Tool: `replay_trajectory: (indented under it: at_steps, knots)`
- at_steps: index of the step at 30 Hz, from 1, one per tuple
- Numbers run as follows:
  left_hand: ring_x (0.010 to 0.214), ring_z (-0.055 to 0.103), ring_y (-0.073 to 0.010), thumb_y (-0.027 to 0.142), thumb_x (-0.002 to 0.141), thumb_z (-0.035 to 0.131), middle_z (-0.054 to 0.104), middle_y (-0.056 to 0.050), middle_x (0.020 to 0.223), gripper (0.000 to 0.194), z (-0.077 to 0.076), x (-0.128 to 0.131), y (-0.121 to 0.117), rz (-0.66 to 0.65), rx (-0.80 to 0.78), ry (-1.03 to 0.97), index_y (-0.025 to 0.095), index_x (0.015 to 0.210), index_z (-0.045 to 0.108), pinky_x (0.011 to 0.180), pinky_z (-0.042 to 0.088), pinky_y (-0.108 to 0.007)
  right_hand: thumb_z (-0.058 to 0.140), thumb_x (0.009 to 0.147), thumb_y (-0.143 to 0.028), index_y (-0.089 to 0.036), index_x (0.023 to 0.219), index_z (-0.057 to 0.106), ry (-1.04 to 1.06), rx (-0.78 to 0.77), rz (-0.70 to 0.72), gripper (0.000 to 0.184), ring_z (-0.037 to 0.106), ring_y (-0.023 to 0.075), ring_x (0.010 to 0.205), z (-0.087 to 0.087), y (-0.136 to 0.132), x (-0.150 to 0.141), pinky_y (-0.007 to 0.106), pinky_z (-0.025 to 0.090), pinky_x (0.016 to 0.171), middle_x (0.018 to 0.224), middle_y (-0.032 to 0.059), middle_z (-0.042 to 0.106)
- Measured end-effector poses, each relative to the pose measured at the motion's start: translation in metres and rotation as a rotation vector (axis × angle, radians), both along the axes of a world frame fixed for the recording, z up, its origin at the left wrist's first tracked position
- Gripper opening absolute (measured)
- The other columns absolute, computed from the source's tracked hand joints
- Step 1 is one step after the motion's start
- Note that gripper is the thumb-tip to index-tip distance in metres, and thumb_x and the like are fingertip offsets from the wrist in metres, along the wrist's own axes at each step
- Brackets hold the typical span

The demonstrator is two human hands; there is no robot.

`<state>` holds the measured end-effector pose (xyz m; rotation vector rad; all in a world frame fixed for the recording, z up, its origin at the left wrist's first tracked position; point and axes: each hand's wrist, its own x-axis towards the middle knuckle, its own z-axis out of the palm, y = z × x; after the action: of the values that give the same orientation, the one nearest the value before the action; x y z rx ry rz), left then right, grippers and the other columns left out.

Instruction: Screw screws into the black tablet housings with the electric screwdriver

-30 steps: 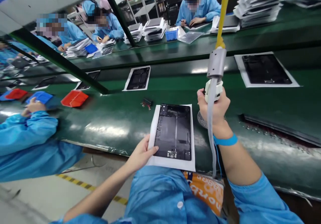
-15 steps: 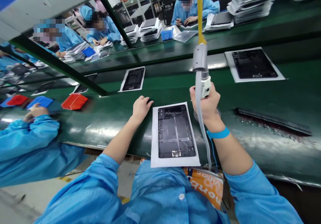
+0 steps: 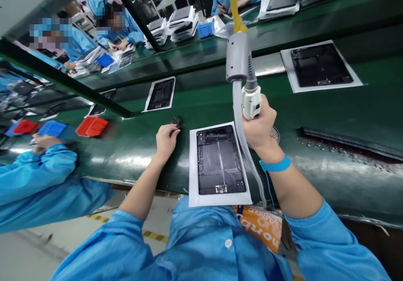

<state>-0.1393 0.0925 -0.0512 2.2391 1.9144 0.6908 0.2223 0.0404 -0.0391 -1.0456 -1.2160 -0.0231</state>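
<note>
Left hand point(image 3: 166, 143) is half curled, its fingertips point(image 3: 174, 131) touching a small black component point(image 3: 176, 122); whether it grips cannot be told. Right hand point(image 3: 260, 123) is closed around a grey hose tool point(image 3: 251, 102). Its hose point(image 3: 242, 149) runs along the edge of a white sheet point(image 3: 193, 167) bearing a tablet housing point(image 3: 219, 162), at 3 o'clock from the left hand, on the green counter point(image 3: 126, 163). A red tray point(image 3: 92, 126) lies at 9 o'clock.

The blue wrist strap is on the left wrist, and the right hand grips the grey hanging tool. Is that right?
Not quite: the head view shows the blue wrist strap on the right wrist, not the left. The right hand does grip the grey hanging tool.
</note>
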Motion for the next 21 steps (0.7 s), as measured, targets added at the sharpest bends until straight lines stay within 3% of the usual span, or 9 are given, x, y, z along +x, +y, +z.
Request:
replay_trajectory:
  at_steps: [4, 7, 9, 12, 14, 16, 21]
  knots:
    - [0.107, 0.074, -0.0312, 0.023, 0.104, 0.071, 0.076, -0.012, 0.103, 0.014, 0.011, -0.005, -0.006, -0.057, 0.158, -0.017, 0.025, 0.091, 0.068, 0.104, 0.061, -0.046, 0.076, 0.105, -0.041, -0.027, 0.126, 0.072, 0.009, -0.031, -0.021, 0.025, 0.074, 0.0208, 0.082, -0.002, 0.0, 0.002, 0.043, 0.074, 0.08, 0.099, 0.0015, 0.074]
    - [0.096, 0.073, -0.0257, 0.023, 0.104, 0.073, 0.075, -0.008, 0.099, 0.006, 0.024, 0.014, -0.013, -0.052, 0.139, -0.183, 0.024, 0.098, 0.073, 0.095, 0.061, -0.041, 0.075, 0.109, -0.042, -0.028, 0.13, 0.069, 0.006, -0.038, 0.016, 0.026, 0.074, 0.021, 0.083, -0.001, -0.001, 0.006, 0.046, 0.074, 0.083, 0.102, 0.0013, 0.075]
    - [0.089, 0.074, -0.0226, 0.026, 0.105, 0.075, 0.077, -0.006, 0.098, 0.006, 0.032, 0.041, -0.017, -0.06, 0.018, -0.367, 0.022, 0.106, 0.079, 0.091, 0.062, -0.037, 0.076, 0.109, -0.043, -0.028, 0.13, 0.069, -0.004, -0.043, 0.013, 0.026, 0.075, 0.0213, 0.082, 0.0, -0.002, 0.009, 0.046, 0.074, 0.083, 0.103, 0.0016, 0.077]
    - [0.084, 0.078, -0.0219, 0.034, 0.105, 0.081, 0.081, -0.006, 0.093, 0.017, 0.034, 0.095, -0.019, -0.156, -0.347, -0.624, 0.019, 0.109, 0.086, 0.087, 0.063, -0.037, 0.078, 0.107, -0.042, -0.028, 0.128, 0.071, -0.01, -0.029, -0.03, 0.026, 0.076, 0.0216, 0.08, 0.001, -0.001, 0.014, 0.044, 0.073, 0.079, 0.101, 0.0021, 0.079]
    - [0.081, 0.077, -0.0223, 0.04, 0.102, 0.086, 0.082, -0.006, 0.089, 0.022, 0.029, 0.13, -0.015, -0.268, -0.531, -0.673, 0.018, 0.102, 0.088, 0.083, 0.061, -0.036, 0.079, 0.106, -0.043, -0.028, 0.127, 0.072, 0.0, -0.022, -0.055, 0.026, 0.075, 0.0216, 0.076, -0.002, 0.001, 0.017, 0.044, 0.072, 0.077, 0.099, 0.0015, 0.079]
    - [0.079, 0.074, -0.0222, 0.041, 0.101, 0.089, 0.082, -0.006, 0.086, 0.024, 0.019, 0.159, -0.007, -0.383, -0.57, -0.624, 0.019, 0.093, 0.09, 0.079, 0.057, -0.036, 0.079, 0.107, -0.046, -0.029, 0.126, 0.071, 0.014, -0.029, -0.072, 0.027, 0.076, 0.0222, 0.076, -0.005, 0.003, 0.021, 0.045, 0.072, 0.077, 0.098, 0.0013, 0.079]
    - [0.089, 0.073, -0.0252, 0.024, 0.1, 0.086, 0.08, -0.007, 0.091, 0.023, -0.01, 0.189, 0.01, -0.451, -0.324, -0.416, 0.023, 0.076, 0.084, 0.089, 0.057, -0.041, 0.08, 0.107, -0.049, -0.029, 0.126, 0.071, 0.038, -0.04, -0.106, 0.029, 0.08, 0.024, 0.08, -0.009, 0.008, 0.031, 0.046, 0.073, 0.078, 0.097, 0.0011, 0.079]
